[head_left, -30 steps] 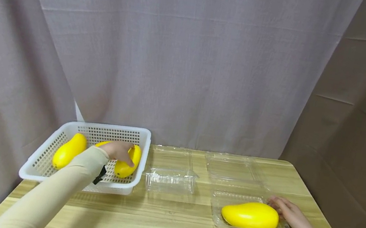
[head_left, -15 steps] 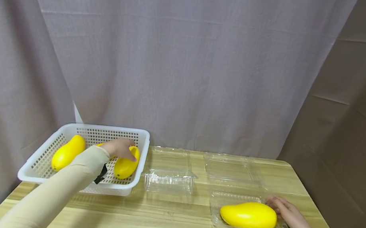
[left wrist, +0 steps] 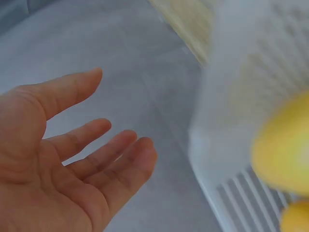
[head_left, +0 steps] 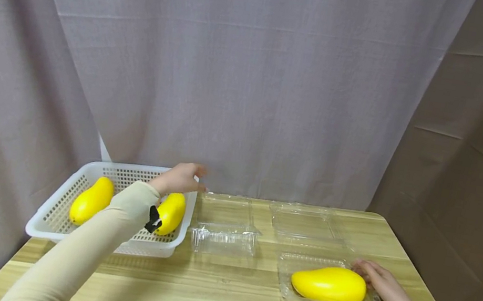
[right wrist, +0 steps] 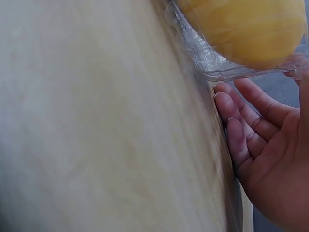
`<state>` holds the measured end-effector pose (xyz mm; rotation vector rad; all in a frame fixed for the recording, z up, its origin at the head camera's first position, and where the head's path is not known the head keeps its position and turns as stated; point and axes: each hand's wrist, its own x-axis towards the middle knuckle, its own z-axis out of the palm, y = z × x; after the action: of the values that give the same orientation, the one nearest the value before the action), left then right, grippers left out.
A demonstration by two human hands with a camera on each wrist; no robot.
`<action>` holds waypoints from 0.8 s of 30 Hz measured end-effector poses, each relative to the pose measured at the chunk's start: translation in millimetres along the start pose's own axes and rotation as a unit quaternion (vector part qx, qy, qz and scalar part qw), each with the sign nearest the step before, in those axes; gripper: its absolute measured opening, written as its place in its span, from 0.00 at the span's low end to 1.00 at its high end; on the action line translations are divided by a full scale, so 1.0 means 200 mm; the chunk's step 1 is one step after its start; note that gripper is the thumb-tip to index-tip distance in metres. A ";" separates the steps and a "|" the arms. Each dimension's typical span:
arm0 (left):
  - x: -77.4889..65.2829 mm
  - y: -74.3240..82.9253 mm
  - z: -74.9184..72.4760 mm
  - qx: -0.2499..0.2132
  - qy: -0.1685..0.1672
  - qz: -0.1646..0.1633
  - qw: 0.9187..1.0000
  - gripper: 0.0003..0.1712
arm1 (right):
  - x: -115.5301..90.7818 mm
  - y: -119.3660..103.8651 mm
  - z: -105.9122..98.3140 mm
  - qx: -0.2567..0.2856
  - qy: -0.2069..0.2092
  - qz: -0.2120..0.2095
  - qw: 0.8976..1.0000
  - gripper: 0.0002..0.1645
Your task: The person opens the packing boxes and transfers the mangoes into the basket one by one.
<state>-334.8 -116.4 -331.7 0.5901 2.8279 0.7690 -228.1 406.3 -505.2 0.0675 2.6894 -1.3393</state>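
My left hand (head_left: 180, 178) is raised over the back right corner of the white basket (head_left: 33, 228), fingers spread and nothing in them. In the left wrist view its palm and spread fingers show beside the basket wall. One mango (head_left: 91, 201) lies at the basket's left and another mango (head_left: 170, 214) at its right, partly behind the left wrist. My right hand (head_left: 383, 289) holds the right edge of a clear plastic clamshell container (head_left: 283, 288), its fingertips at the rim in the right wrist view. A large mango (head_left: 329, 284) lies inside that container.
A second clear clamshell container (head_left: 223, 241) stands with its lid open beside the basket. The lid (head_left: 306, 222) of the container at my right hand lies back towards the curtain (head_left: 279, 98). All stand on a wooden table (head_left: 197, 297).
My left hand has lifted off the mango at the basket's right and moved up and right, empty. The mango stays in the basket. My right hand keeps its place.
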 end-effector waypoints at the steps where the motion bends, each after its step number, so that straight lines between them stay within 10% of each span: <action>1: 0.00 0.04 0.01 -0.003 -0.001 0.012 1.000 0.36 | 0.00 0.00 0.00 0.002 0.001 0.000 1.000 0.44; 24: 0.05 0.63 0.35 -0.012 -0.069 0.166 0.984 0.32 | -0.03 -0.03 0.02 0.001 0.012 -0.016 1.000 0.39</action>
<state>-284.4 20.2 -327.5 1.0854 2.6225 0.7764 -221.7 400.1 -502.4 0.0413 2.7213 -1.3579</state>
